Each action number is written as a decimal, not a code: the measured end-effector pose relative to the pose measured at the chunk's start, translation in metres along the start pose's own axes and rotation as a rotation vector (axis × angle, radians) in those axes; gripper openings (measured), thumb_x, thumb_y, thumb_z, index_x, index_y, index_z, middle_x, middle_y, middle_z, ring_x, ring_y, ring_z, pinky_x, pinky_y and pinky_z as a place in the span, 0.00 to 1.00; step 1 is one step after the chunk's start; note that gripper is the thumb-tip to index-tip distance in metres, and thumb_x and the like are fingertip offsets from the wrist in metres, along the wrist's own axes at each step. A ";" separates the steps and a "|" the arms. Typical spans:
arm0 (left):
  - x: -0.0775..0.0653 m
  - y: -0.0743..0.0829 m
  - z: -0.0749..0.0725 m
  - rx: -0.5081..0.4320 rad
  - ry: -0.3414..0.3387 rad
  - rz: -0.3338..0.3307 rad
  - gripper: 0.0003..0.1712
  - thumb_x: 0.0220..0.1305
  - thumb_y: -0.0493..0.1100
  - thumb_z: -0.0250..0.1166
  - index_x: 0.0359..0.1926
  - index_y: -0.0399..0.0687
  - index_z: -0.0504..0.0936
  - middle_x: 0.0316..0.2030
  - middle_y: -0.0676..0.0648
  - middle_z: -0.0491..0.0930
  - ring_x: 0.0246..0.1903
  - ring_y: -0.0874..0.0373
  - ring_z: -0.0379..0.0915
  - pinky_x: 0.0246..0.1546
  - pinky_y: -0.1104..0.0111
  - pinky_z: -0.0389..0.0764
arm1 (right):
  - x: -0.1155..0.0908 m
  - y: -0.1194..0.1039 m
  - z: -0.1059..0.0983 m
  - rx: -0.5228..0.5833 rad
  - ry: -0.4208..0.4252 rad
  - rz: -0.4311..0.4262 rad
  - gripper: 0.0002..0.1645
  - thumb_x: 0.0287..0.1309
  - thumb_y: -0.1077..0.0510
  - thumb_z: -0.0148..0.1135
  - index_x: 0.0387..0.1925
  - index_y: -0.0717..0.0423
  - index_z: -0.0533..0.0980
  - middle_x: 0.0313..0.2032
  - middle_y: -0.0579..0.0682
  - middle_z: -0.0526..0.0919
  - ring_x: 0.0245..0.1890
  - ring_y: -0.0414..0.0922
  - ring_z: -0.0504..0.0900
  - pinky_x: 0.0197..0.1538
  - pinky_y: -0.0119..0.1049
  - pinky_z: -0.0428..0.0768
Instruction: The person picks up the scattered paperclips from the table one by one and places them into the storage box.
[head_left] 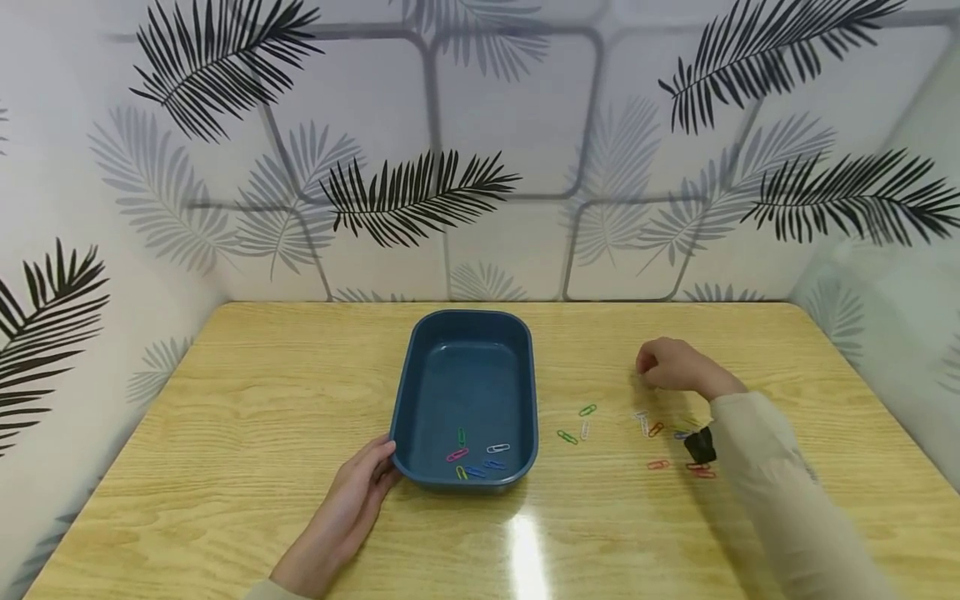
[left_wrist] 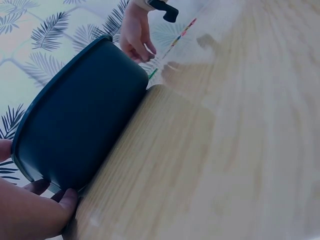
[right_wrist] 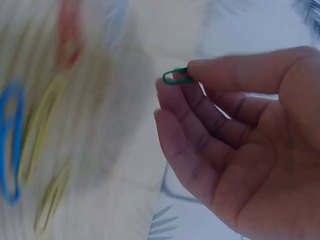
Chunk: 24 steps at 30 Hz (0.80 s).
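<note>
A dark blue rectangular tray stands on the table. My left hand grips its near left corner, and the left wrist view shows fingertips bent against the tray's lower side. Inside the tray lie several coloured paper clips, among them a pink paper clip and a white paper clip. To the right, my right hand is above the table, beyond the loose clips. Seen from the right wrist, its thumb and fingers pinch a green paper clip.
Loose paper clips are scattered right of the tray, including a green paper clip, a red paper clip and a pink paper clip. Some lie partly behind the right sleeve. A leaf-patterned wall closes off the table's far edge.
</note>
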<state>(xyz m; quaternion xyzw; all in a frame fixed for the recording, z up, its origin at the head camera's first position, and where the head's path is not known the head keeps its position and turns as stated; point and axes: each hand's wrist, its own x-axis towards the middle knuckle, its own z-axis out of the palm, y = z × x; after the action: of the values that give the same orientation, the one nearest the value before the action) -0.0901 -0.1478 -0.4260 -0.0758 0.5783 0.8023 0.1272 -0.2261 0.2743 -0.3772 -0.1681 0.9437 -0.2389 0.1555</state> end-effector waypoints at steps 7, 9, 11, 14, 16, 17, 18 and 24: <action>-0.001 0.001 -0.002 -0.004 0.001 0.003 0.28 0.74 0.43 0.49 0.65 0.26 0.61 0.60 0.37 0.66 0.56 0.57 0.67 0.58 0.70 0.69 | -0.005 -0.030 0.004 0.119 0.051 -0.031 0.01 0.57 0.65 0.57 0.31 0.59 0.73 0.26 0.49 0.79 0.26 0.45 0.72 0.30 0.38 0.69; -0.001 0.000 -0.002 -0.006 -0.002 0.000 0.28 0.74 0.43 0.49 0.65 0.26 0.61 0.60 0.37 0.66 0.56 0.57 0.67 0.58 0.70 0.69 | -0.008 -0.037 0.008 0.162 0.061 -0.052 0.01 0.58 0.65 0.57 0.31 0.60 0.74 0.27 0.49 0.80 0.28 0.48 0.74 0.31 0.38 0.71; 0.000 0.000 -0.001 -0.006 -0.006 -0.001 0.28 0.74 0.43 0.49 0.65 0.26 0.61 0.61 0.37 0.66 0.56 0.57 0.66 0.59 0.70 0.69 | -0.010 -0.043 0.012 0.221 0.063 -0.063 0.02 0.60 0.65 0.57 0.33 0.61 0.74 0.29 0.50 0.81 0.31 0.51 0.77 0.33 0.41 0.75; 0.000 0.000 -0.001 -0.008 -0.009 0.001 0.28 0.73 0.43 0.50 0.65 0.26 0.61 0.61 0.36 0.65 0.57 0.57 0.66 0.59 0.69 0.68 | -0.013 -0.053 0.020 0.303 0.067 -0.076 0.02 0.62 0.65 0.56 0.34 0.62 0.74 0.31 0.52 0.81 0.35 0.55 0.80 0.38 0.46 0.79; 0.000 0.000 -0.001 -0.006 -0.009 -0.001 0.28 0.73 0.43 0.50 0.66 0.26 0.61 0.62 0.36 0.65 0.58 0.57 0.65 0.59 0.70 0.68 | -0.013 -0.060 0.026 0.348 0.068 -0.077 0.02 0.62 0.64 0.57 0.35 0.61 0.74 0.32 0.52 0.81 0.36 0.55 0.80 0.41 0.48 0.80; -0.001 0.000 -0.001 -0.007 -0.009 -0.002 0.28 0.74 0.43 0.49 0.66 0.27 0.61 0.62 0.36 0.64 0.58 0.57 0.65 0.59 0.70 0.68 | -0.012 -0.064 0.029 0.373 0.065 -0.080 0.03 0.61 0.64 0.57 0.35 0.62 0.74 0.33 0.53 0.81 0.37 0.54 0.80 0.42 0.49 0.80; -0.001 0.000 -0.001 -0.005 -0.010 -0.004 0.28 0.74 0.43 0.49 0.66 0.27 0.61 0.63 0.36 0.64 0.58 0.57 0.65 0.59 0.70 0.68 | -0.012 -0.067 0.032 0.403 0.058 -0.082 0.03 0.61 0.64 0.57 0.36 0.62 0.74 0.33 0.54 0.81 0.37 0.54 0.81 0.42 0.49 0.81; -0.001 0.001 -0.002 -0.008 -0.014 -0.010 0.29 0.73 0.44 0.50 0.66 0.27 0.60 0.63 0.36 0.63 0.59 0.56 0.64 0.59 0.70 0.68 | -0.012 -0.085 0.043 0.578 0.009 -0.044 0.06 0.62 0.64 0.56 0.38 0.64 0.74 0.35 0.56 0.82 0.39 0.53 0.82 0.44 0.49 0.81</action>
<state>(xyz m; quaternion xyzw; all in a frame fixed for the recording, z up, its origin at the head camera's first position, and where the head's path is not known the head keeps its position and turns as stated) -0.0894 -0.1495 -0.4257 -0.0734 0.5736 0.8046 0.1348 -0.1783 0.1913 -0.3676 -0.1360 0.8334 -0.5019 0.1874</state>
